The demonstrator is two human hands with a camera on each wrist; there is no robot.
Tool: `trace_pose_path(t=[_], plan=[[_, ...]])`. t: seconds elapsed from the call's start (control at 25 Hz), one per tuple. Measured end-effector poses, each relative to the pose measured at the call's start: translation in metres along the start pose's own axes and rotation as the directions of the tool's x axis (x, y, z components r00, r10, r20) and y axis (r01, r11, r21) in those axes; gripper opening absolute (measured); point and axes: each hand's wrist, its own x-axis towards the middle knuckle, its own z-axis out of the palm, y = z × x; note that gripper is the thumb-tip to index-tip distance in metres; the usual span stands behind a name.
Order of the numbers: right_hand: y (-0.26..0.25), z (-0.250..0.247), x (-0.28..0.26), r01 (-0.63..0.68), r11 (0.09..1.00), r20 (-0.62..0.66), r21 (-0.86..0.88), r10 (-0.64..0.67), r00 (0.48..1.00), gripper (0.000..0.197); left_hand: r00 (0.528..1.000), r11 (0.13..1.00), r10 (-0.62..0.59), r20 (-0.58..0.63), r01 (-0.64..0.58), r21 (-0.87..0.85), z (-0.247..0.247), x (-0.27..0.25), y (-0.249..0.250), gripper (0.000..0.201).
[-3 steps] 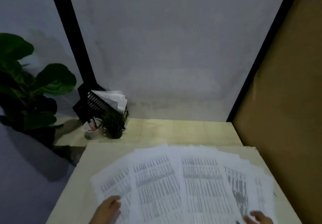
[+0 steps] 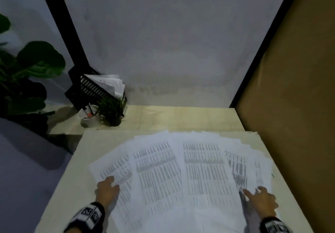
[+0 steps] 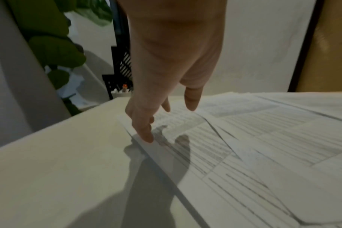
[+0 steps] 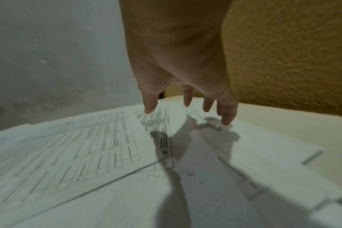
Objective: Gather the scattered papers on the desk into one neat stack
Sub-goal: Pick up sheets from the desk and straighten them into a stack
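both my hands have slid further up-frame: left hand (image 2: 107, 190) and right hand (image 2: 261, 199), grip open, fingers flat, bracket the papers (image 2: 181, 174) to sweep them together.

Dim room, light low and greyish. Back wall: pale grey fabric backdrop (image 2: 163, 42), w/ a black diagonal post (image 2: 61, 24) on the left and a 2nd black post (image 2: 262, 51) on the right. Right side: brown textured board panel (image 2: 299, 87). Pale wooden tabletop (image 2: 181, 118) runs to the backdrop. Back-left corner: black slotted file rack (image 2: 87, 87) w/ white sheets in it, small dark-potted spiky green plant (image 2: 112, 111), white cup (image 2: 90, 119) w/ pens. Far left, off the tabletop: large dark broad-leaved plant (image 2: 32, 69). Shadows fall left of the tabletop.
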Motion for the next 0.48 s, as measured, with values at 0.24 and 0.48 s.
trace_pose_path(t=[0.24, 0.48], plan=[[-0.017, 0.019, 0.002, 0.057, 0.998, 0.036, 0.033, -0.058, 0.998, 0.083, 0.96, 0.95, -0.214, -0.182, 0.248, 0.191, 0.013, 0.004, -0.004, 0.072], [-0.03, 0.025, 0.007, 0.228, 0.952, 0.153, 0.203, -0.261, 0.953, 0.031, 0.921, 0.976, -0.211, -0.329, 0.181, -0.119, 0.005, 0.014, -0.006, 0.064]])
